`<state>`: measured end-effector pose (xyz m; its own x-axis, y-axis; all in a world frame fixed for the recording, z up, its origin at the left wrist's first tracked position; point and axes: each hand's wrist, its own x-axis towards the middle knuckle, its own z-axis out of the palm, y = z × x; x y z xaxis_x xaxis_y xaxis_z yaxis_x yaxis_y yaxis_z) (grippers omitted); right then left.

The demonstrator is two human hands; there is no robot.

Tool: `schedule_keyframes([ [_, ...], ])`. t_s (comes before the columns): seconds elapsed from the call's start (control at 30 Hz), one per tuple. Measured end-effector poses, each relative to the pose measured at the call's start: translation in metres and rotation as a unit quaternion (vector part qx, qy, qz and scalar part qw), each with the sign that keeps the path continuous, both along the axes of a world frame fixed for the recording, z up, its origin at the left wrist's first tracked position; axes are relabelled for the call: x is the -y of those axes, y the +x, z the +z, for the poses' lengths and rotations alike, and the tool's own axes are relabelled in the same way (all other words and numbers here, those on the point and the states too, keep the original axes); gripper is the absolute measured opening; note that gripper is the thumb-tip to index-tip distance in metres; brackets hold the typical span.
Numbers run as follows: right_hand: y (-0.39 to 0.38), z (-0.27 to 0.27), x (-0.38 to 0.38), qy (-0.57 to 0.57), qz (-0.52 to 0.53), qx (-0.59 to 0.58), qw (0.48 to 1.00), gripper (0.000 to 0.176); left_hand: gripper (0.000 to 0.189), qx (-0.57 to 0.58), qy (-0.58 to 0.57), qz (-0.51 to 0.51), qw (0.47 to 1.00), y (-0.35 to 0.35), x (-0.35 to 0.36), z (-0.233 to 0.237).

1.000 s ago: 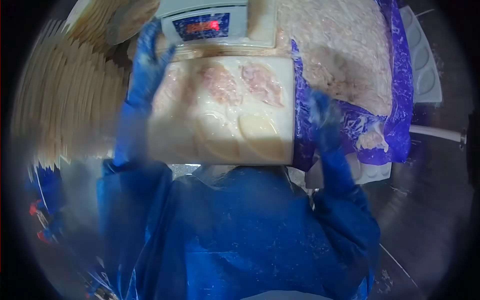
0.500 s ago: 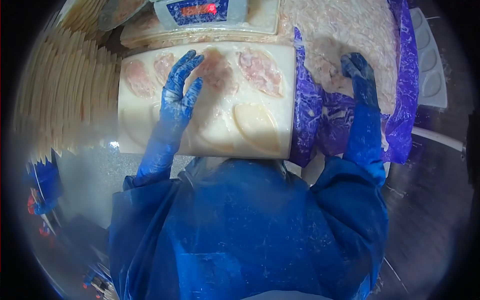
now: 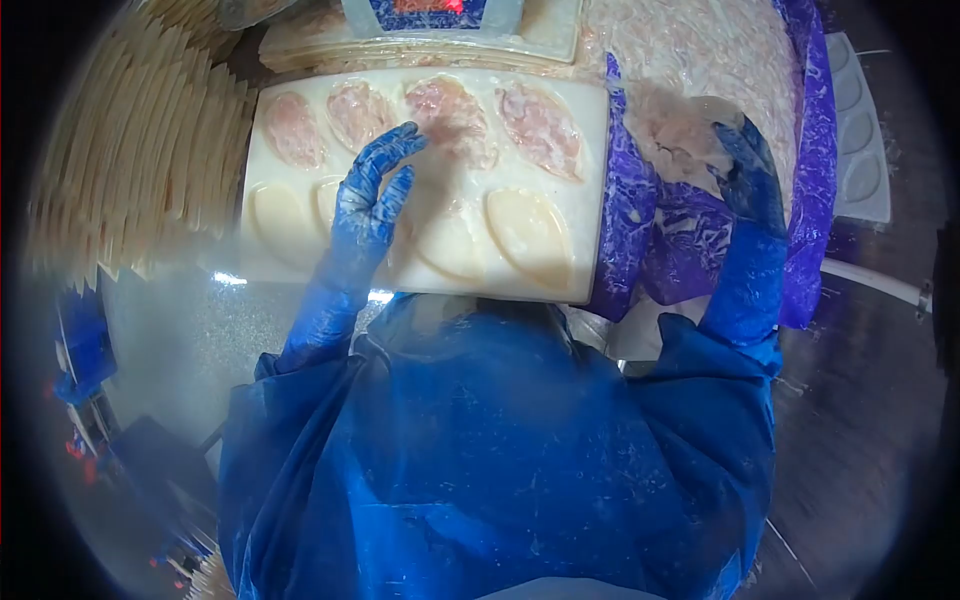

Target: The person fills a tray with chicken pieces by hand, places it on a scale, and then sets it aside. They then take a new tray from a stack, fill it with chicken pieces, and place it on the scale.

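Note:
A white mold tray (image 3: 425,195) with leaf-shaped hollows lies in front of me. Its far row holds pale pink raw minced meat, including one meat portion (image 3: 540,130) at the right end; the visible near hollows, such as a bare hollow (image 3: 528,238), show white bottoms. Over the tray's middle is my left hand (image 3: 372,190), in a blue glove, fingers apart and holding nothing. My right hand (image 3: 748,170), also gloved, is in the purple-lined container, its fingers curled at a clump of raw meat (image 3: 685,135). Some of its fingertips are hidden.
A bulk mass of meat (image 3: 690,45) fills the container with purple plastic lining (image 3: 817,170). A scale (image 3: 430,15) with a lit display stands beyond the tray. Stacked thin boards (image 3: 140,160) stand at left. Another white mold (image 3: 860,130) lies at far right.
My right hand has drawn slightly back toward me and right, with meat gathered at its fingers. My left hand has shifted slightly right and nearer. The whole view has also shifted a little.

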<state>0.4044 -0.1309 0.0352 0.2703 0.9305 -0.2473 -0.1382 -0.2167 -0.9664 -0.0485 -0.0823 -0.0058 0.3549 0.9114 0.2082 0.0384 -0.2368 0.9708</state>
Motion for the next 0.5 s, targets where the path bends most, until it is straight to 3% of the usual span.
schedule_keyframes([
  [0.1, -0.024, -0.015, 0.016, 0.067, -0.009, -0.102, 0.992, 0.038, 0.032, 0.034, -0.024, 0.006, 0.999, 0.001, 0.002, 0.003],
  [0.17, -0.037, -0.062, 0.017, 0.022, 0.137, 0.022, 0.99, 0.041, 0.031, 0.028, -0.029, 0.006, 0.999, 0.002, 0.001, 0.002],
  [0.2, -0.084, -0.002, 0.01, 0.019, 0.217, 0.203, 0.955, 0.04, 0.03, -0.001, 0.0, 0.003, 1.0, 0.002, 0.001, 0.001],
  [0.23, -0.09, -0.007, 0.014, 0.016, 0.218, 0.199, 0.955, 0.04, 0.029, -0.028, 0.032, -0.001, 0.999, 0.004, 0.0, -0.002],
  [0.3, -0.095, -0.017, 0.02, 0.045, 0.001, 0.354, 0.934, 0.028, 0.028, 0.002, 0.058, -0.014, 0.998, 0.021, -0.001, -0.009],
  [0.37, -0.113, -0.016, 0.038, 0.092, -0.021, 0.406, 0.909, 0.025, 0.025, -0.064, 0.126, -0.075, 0.987, 0.046, 0.005, -0.011],
  [0.43, -0.149, -0.02, 0.055, 0.014, 0.016, 0.378, 0.925, 0.021, 0.024, -0.046, 0.092, -0.186, 0.977, 0.075, 0.018, -0.022],
  [0.47, -0.163, -0.039, 0.059, 0.098, 0.071, 0.394, 0.911, 0.02, 0.026, -0.231, 0.184, -0.216, 0.931, 0.083, 0.027, -0.023],
  [0.5, -0.177, -0.051, 0.064, 0.181, 0.125, 0.404, 0.888, 0.019, 0.028, -0.278, 0.443, -0.132, 0.842, 0.08, 0.044, -0.02],
])
